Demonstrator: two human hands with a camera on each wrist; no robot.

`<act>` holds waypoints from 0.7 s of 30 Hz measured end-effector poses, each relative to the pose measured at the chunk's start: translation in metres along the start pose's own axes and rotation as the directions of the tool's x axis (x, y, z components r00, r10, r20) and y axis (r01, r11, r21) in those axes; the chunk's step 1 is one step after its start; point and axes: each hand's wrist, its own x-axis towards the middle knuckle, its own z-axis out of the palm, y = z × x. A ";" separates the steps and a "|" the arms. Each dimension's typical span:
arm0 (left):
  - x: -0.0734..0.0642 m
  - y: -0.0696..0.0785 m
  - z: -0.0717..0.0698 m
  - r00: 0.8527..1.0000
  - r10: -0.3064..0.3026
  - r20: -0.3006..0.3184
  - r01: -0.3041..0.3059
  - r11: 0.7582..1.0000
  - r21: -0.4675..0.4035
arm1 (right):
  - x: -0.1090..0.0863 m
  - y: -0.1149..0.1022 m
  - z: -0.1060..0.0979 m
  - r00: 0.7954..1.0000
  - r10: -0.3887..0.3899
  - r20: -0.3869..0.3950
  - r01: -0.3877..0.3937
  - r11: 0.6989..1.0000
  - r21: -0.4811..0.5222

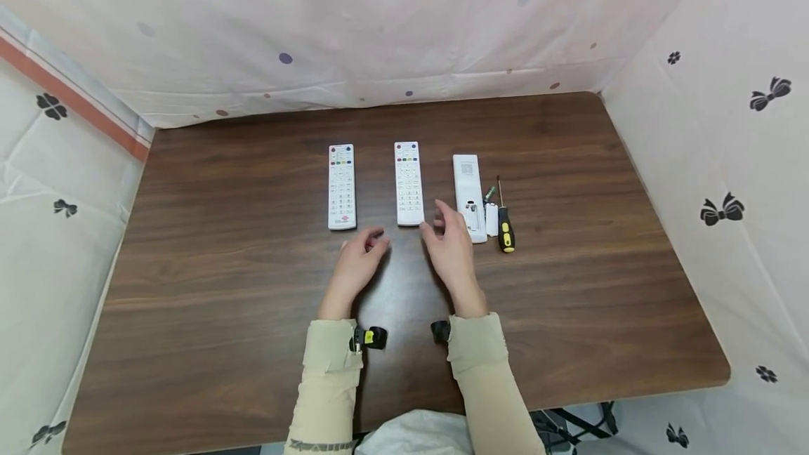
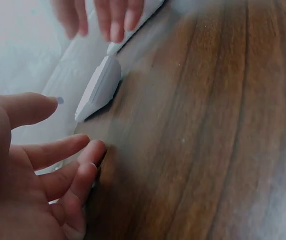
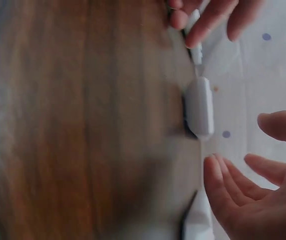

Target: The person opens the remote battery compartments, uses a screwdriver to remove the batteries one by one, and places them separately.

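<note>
Three white remote controls lie apart on the table. The left remote [image 1: 342, 188] and the middle remote [image 1: 409, 185] show their buttons, while the right remote [image 1: 466, 177] lies face down. My left hand [image 1: 357, 264] is just below the gap between the left and middle remotes, fingers loosely bent and holding nothing. Close to the lower end of the middle remote is my right hand [image 1: 451, 248], relaxed, its fingers partly over the view of the right remote. In the right wrist view, the thumb and fingers of that hand [image 3: 253, 185] stand apart around nothing.
Beside the right remote lie a small white cover [image 1: 491, 220], a small green item [image 1: 489, 194] that looks like a battery, and a black-and-yellow screwdriver [image 1: 505, 230]. The brown wooden table [image 1: 221, 286] meets patterned white curtains [image 1: 379, 34] at the back and sides.
</note>
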 end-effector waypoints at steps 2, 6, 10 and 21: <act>0.001 -0.002 -0.001 1.000 -0.006 0.009 0.006 1.000 -0.015 | 0.003 0.000 0.004 1.000 0.017 0.023 -0.017 1.000 -0.008; 0.000 -0.005 -0.004 1.000 -0.008 0.020 0.009 0.999 -0.047 | 0.010 0.001 0.012 0.998 0.034 0.059 -0.034 0.999 0.002; -0.001 -0.006 -0.004 1.000 0.013 0.023 -0.012 0.998 -0.055 | 0.019 0.001 0.017 0.995 0.050 0.082 -0.050 0.999 0.001; 0.001 -0.011 -0.005 1.000 0.011 0.026 -0.009 0.998 -0.069 | 0.052 -0.011 0.029 0.992 0.109 0.068 -0.100 0.986 -0.130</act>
